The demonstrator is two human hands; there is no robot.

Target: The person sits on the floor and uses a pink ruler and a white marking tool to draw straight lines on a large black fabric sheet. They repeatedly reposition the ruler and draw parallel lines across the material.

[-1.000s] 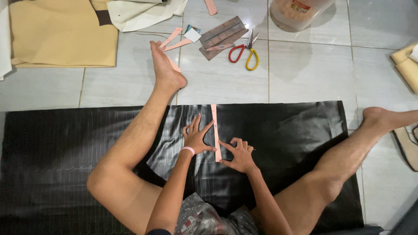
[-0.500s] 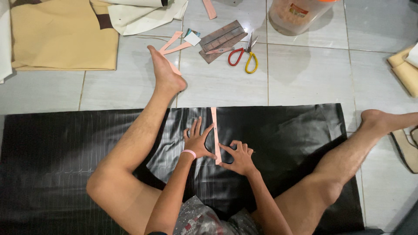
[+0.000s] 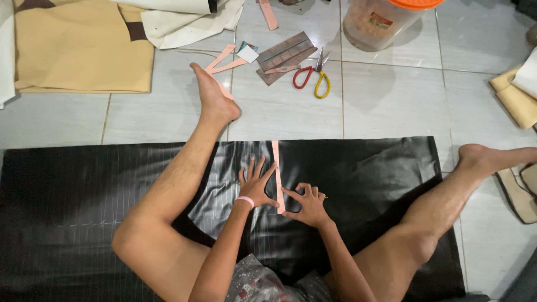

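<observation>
While the person sits with bare legs spread on the pale tiled floor, a wide black sheet of glossy material with faint white ruled lines lies across it under both legs. Beyond the sheet's far edge, to the left, lies a tan folded fabric piece; far beyond that edge, to the right, stands a clear plastic jar with an orange lid. Between them, also past the far edge, lie a dark grey rectangular card and scissors with one red and one yellow handle.

On the sheet's middle, a narrow pink strip runs straight from the far edge toward the person. The left hand, with a pink wristband, lies flat with fingers spread, pressing the strip's left side and gripping nothing. The right hand rests by the strip's near end, fingers arched, fingertips touching the strip; whether it pinches anything I cannot tell.
</observation>
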